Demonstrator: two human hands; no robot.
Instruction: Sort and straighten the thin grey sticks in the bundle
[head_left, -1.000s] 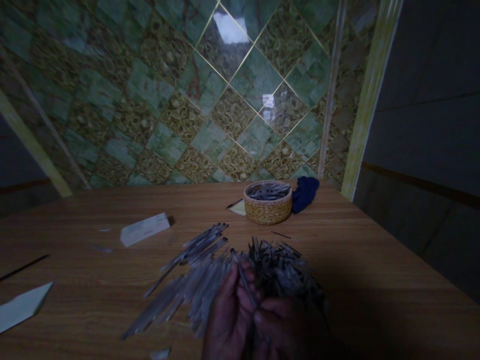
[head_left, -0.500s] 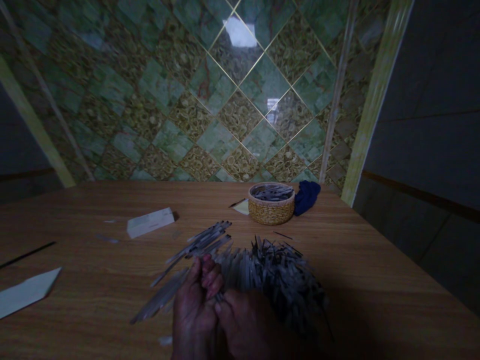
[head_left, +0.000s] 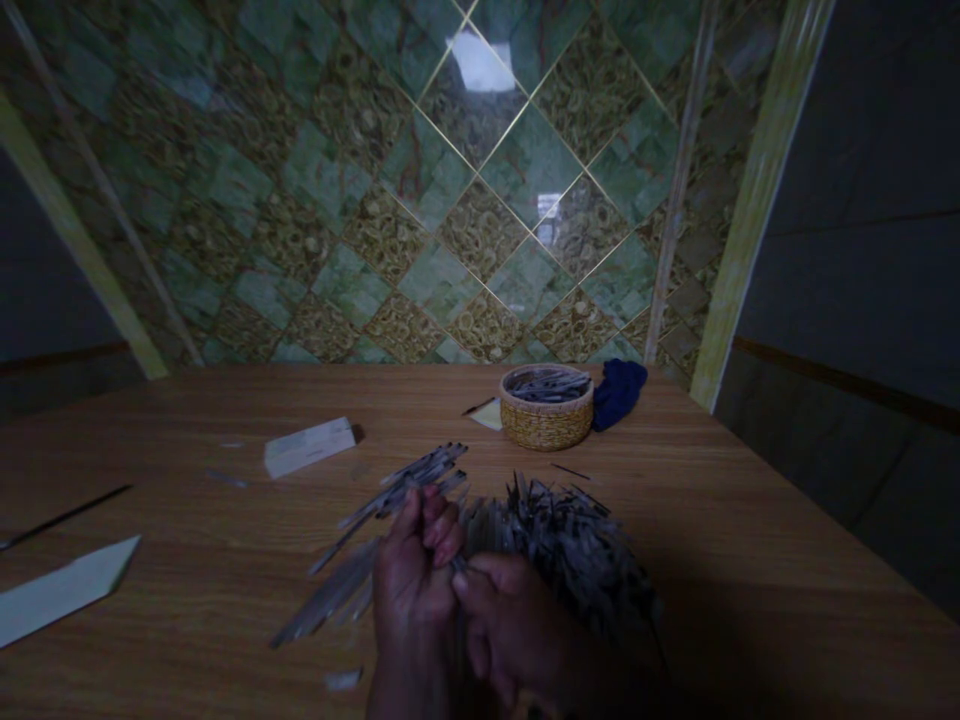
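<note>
My left hand (head_left: 412, 575) is closed in a fist above the near middle of the table, thumb and fingertips pressed together. Against it, on the right, my right hand (head_left: 506, 615) pinches with its thumb and forefinger. Between them shows a short bit of a thin grey strip (head_left: 458, 565); the rest of it is hidden by the fingers. Beyond and left of my hands lie slim grey strips with dark ends (head_left: 420, 475) and a flat bundle of paler strips (head_left: 326, 590). A loose heap of dark and grey strips (head_left: 577, 545) spreads to the right.
A round woven basket (head_left: 546, 425) full of similar strips stands at the back, with a dark blue cloth (head_left: 620, 392) beside it. A white box (head_left: 310, 447), a pale green card (head_left: 67, 590) and a black stick (head_left: 67, 515) lie to the left on the wooden table (head_left: 210, 560).
Both hands have shifted slightly right and up in view, still together. My right hand has turned a little, showing more of its curled fingers. The whole scene has moved slightly right.
</note>
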